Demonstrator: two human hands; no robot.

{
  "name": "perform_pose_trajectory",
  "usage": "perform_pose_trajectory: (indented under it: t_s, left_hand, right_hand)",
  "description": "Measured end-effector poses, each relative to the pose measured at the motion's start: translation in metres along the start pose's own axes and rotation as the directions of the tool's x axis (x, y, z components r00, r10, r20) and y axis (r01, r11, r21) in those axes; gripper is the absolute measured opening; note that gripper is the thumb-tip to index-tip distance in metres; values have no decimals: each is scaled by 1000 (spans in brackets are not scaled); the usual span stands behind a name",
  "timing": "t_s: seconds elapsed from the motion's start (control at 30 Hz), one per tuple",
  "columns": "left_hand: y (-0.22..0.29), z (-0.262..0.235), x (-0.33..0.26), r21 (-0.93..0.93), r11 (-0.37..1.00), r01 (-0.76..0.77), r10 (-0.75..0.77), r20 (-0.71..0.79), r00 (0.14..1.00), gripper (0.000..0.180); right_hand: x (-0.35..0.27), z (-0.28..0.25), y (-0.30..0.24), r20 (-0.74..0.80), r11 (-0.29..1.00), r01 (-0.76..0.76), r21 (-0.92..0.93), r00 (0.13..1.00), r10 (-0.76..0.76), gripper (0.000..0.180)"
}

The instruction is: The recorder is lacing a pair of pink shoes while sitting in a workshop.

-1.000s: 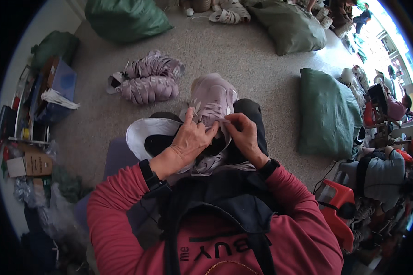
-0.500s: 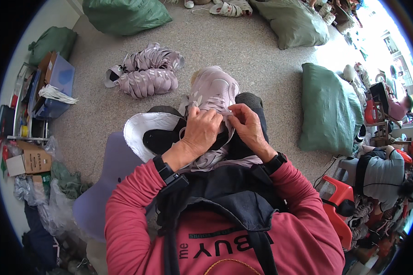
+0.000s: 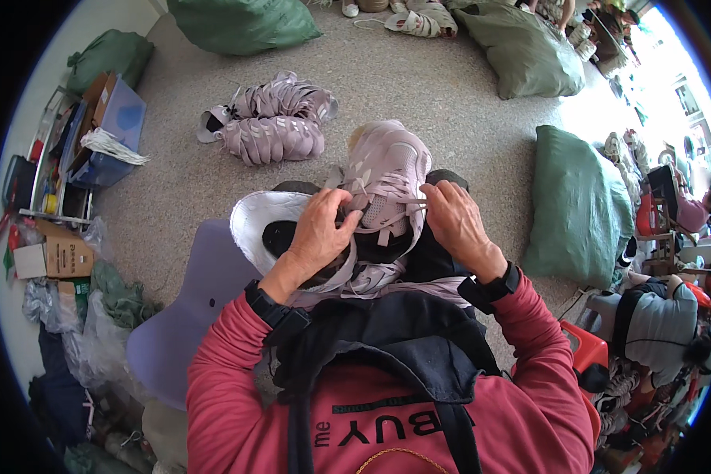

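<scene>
Gripping with both hands: left hand [image 3: 317, 229] curled over the near side of one pale lilac sneaker [image 3: 387, 178] on the lap, fingers closed against its lacing; right hand [image 3: 457, 223] pinching a white lace [image 3: 399, 207] between thumb and fingertips, drawn taut across the tongue. Black watch-like band on each wrist, two in all. Far left, against the wall: one brown cardboard box [image 3: 55, 254] with a pale label on its face, lying low; above it one open blue box [image 3: 118, 126] with brown flaps and a bundle of white strips [image 3: 110, 146] spilling over its rim. Just left of the lap, one lilac plastic chair seat [image 3: 186, 316], and one white rounded insole-like piece [image 3: 257, 225] touching the left hand. On the speckled floor beyond, two more lilac sneakers [image 3: 268, 122] lying side by side, touching. Four green sacks counted: one small at upper left [image 3: 110, 55], one at top centre [image 3: 241, 20], one at top right [image 3: 525, 51], one large at right [image 3: 581, 209]. Lower right: one red stool [image 3: 588, 351], another person seated in grey [image 3: 652, 324].
</scene>
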State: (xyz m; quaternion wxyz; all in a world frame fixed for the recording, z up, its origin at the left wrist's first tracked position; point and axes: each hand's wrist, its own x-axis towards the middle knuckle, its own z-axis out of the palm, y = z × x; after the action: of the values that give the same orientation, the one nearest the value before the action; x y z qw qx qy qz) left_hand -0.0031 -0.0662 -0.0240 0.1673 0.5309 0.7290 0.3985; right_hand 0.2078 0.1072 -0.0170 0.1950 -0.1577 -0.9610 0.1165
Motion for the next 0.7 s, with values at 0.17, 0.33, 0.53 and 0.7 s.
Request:
perform_pose_trajectory:
  t_s: [0.17,0.33,0.53,0.7]
  left_hand:
    - [5,8,13,147,983,-110,108,21,994,44]
    - [-2,30,7,501,846,-183,137,129,982,59]
    - [7,29,11,518,827,-218,126,207,970,34]
    - [6,27,10,451,879,-156,97,152,984,26]
  right_hand:
    - [18,-33,-18,-175,985,-1,174,984,33,26]
    - [34,16,-44,113,980,190,61,974,-196,13]
    - [35,27,-49,194,982,4,189,980,-42,17]
    - [35,30,-45,98,981,90,171,989,-108,15]
